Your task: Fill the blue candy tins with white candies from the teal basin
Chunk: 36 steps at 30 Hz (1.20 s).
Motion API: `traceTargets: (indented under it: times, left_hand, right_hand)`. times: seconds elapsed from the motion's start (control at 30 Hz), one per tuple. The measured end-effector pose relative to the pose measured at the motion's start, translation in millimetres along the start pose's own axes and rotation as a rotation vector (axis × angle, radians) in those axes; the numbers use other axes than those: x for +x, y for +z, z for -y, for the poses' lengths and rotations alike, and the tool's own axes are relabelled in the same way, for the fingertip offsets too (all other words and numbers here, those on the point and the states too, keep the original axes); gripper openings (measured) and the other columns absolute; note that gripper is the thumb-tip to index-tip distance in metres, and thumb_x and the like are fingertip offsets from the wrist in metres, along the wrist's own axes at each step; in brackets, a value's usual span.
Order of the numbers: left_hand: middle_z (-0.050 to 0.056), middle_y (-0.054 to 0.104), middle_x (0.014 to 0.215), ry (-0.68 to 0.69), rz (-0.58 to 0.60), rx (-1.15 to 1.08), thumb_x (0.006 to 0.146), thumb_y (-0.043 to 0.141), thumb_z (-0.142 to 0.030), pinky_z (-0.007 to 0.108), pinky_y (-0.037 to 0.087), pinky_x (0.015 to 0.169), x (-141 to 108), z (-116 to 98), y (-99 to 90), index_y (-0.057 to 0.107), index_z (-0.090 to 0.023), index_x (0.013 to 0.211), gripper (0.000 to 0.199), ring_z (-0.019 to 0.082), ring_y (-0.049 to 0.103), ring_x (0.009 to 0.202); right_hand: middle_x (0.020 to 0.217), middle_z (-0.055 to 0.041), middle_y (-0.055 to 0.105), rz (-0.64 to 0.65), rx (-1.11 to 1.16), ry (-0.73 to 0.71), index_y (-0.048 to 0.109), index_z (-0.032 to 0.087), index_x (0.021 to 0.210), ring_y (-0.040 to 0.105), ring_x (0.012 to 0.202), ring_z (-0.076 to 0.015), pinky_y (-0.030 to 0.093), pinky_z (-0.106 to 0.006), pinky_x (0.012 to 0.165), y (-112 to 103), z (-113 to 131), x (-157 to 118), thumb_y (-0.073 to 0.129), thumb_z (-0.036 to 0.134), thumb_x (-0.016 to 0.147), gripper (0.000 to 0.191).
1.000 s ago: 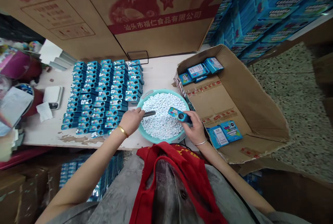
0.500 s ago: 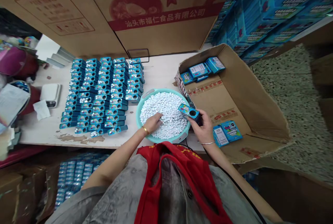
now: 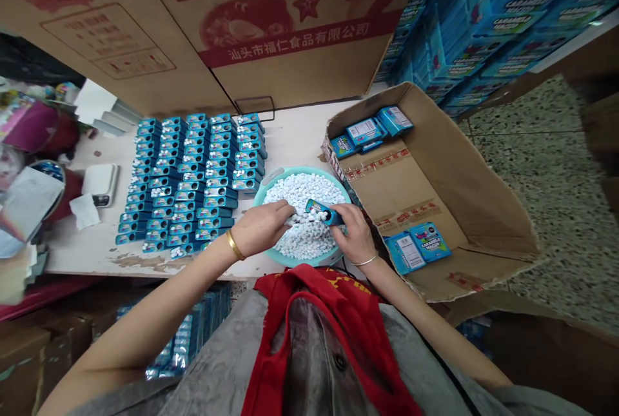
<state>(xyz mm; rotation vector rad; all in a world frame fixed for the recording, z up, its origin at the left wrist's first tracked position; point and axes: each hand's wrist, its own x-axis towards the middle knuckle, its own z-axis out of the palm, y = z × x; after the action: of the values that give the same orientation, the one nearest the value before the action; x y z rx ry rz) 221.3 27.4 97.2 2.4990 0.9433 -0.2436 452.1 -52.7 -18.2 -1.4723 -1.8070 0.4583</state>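
My right hand [image 3: 355,234] grips a small blue candy box [image 3: 319,211] over the round teal basin [image 3: 264,193]. The box is tilted, with its round hole on the upper side and a few white candies lying on it and by the hole. Facing it, my left hand [image 3: 265,227] has its fingers drawn together, with white candies at the fingertips, just left of the box. Small white candies [image 3: 307,245] fill the basin. Rows of blue candy boxes [image 3: 193,177] stand upright to the left, many with candies showing on top.
To the right sits an open cardboard carton [image 3: 430,177] holding several blue boxes [image 3: 428,242]. Large printed cartons [image 3: 290,80] wall off the back. A white scale [image 3: 100,185] and a paper scrap [image 3: 85,211] lie at the left. Blue packs [image 3: 503,16] are stacked at the back right.
My left hand has risen out of the candies toward the box, with candies at its fingers. My right hand has moved left, bringing the box over the basin's middle; candies now lie on its top.
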Motion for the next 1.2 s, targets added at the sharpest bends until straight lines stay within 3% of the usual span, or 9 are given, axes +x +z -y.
traceTargets:
  times: [0.13, 0.3, 0.47, 0.57, 0.7, 0.8, 0.9, 1.03, 1.2]
  left_hand:
    - [0.01, 0.064, 0.097, -0.033, 0.076, 0.24, 0.09, 0.045, -0.009, 0.031, 0.049, 0.069, 8, -27, -25.5, 0.054, -0.012, 0.112, 0.025, 0.021, 0.064, 0.086]
    - [0.008, 0.064, 0.082, 0.003, 0.021, 0.354, 0.092, 0.041, -0.008, 0.03, 0.048, 0.065, 9, -51, -38.9, 0.055, -0.01, 0.109, 0.022, 0.02, 0.063, 0.075]
    - [0.008, 0.065, 0.089, -0.025, -0.022, 0.285, 0.094, 0.042, -0.013, 0.033, 0.05, 0.073, 1, -34, -31.8, 0.059, -0.014, 0.099, 0.018, 0.021, 0.063, 0.083]
    - [0.009, 0.064, 0.1, -0.201, -0.004, 0.209, 0.094, 0.044, -0.019, 0.033, 0.05, 0.075, -7, 2, -4.2, 0.058, -0.016, 0.109, 0.021, 0.022, 0.063, 0.09]
    - [0.012, 0.062, 0.107, -0.419, 0.18, 0.095, 0.092, 0.042, -0.016, 0.035, 0.05, 0.079, -6, 46, 67.1, 0.059, -0.015, 0.107, 0.022, 0.024, 0.063, 0.095]
    - [0.013, 0.061, 0.111, -0.413, 0.17, -0.084, 0.09, 0.041, -0.01, 0.037, 0.048, 0.086, 13, 49, 123.2, 0.057, -0.015, 0.105, 0.023, 0.025, 0.061, 0.102]
    - [0.014, 0.059, 0.117, -0.382, 0.092, -0.192, 0.091, 0.04, -0.012, 0.036, 0.047, 0.088, 41, 34, 159.6, 0.054, -0.015, 0.111, 0.024, 0.025, 0.059, 0.106]
    - [0.014, 0.06, 0.118, -0.337, 0.035, -0.277, 0.088, 0.042, -0.011, 0.035, 0.046, 0.093, 59, 24, 173.8, 0.052, -0.016, 0.115, 0.029, 0.023, 0.059, 0.106]
    - [0.01, 0.063, 0.112, -0.237, -0.061, -0.429, 0.089, 0.049, -0.02, 0.034, 0.047, 0.09, 32, 39, 151.3, 0.052, -0.016, 0.119, 0.03, 0.021, 0.06, 0.099]
  right_hand:
    - [0.11, -0.0105, 0.061, 0.013, 0.024, -0.004, 0.055, 0.022, 0.122, 0.057, 0.105, -0.0269, 0.05, -0.046, 0.094, 3, 5, 0, 0.05, 0.009, 0.081, 0.043]
    - [0.11, -0.0109, 0.061, 0.0, 0.058, 0.004, 0.055, 0.022, 0.121, 0.057, 0.106, -0.027, 0.051, -0.045, 0.092, 5, 5, -1, 0.05, 0.011, 0.083, 0.04]
    - [0.11, -0.0104, 0.06, 0.0, 0.066, 0.034, 0.055, 0.023, 0.121, 0.058, 0.106, -0.0264, 0.05, -0.045, 0.093, 6, 2, -2, 0.05, 0.011, 0.082, 0.04]
    - [0.11, -0.01, 0.06, -0.019, 0.061, 0.063, 0.055, 0.023, 0.12, 0.058, 0.105, -0.026, 0.05, -0.045, 0.094, 4, -3, -2, 0.05, 0.012, 0.082, 0.039]
    - [0.111, -0.0099, 0.061, -0.039, 0.061, 0.11, 0.056, 0.023, 0.119, 0.058, 0.106, -0.026, 0.049, -0.045, 0.095, -3, -11, -4, 0.052, 0.015, 0.083, 0.037]
    - [0.111, -0.0096, 0.061, -0.053, 0.066, 0.122, 0.056, 0.023, 0.118, 0.059, 0.105, -0.0257, 0.049, -0.044, 0.094, -7, -14, -4, 0.054, 0.018, 0.084, 0.035]
    - [0.108, -0.0095, 0.062, -0.085, 0.068, 0.141, 0.056, 0.022, 0.116, 0.06, 0.102, -0.0253, 0.05, -0.043, 0.091, -8, -14, -3, 0.057, 0.022, 0.085, 0.031]
    - [0.105, -0.0085, 0.063, -0.128, 0.08, 0.195, 0.057, 0.022, 0.114, 0.061, 0.099, -0.0243, 0.051, -0.042, 0.088, -9, -10, -4, 0.061, 0.029, 0.086, 0.03]
    - [0.105, -0.0082, 0.063, -0.144, 0.07, 0.22, 0.057, 0.022, 0.114, 0.06, 0.098, -0.0239, 0.05, -0.041, 0.088, -11, -11, -9, 0.062, 0.03, 0.085, 0.03]
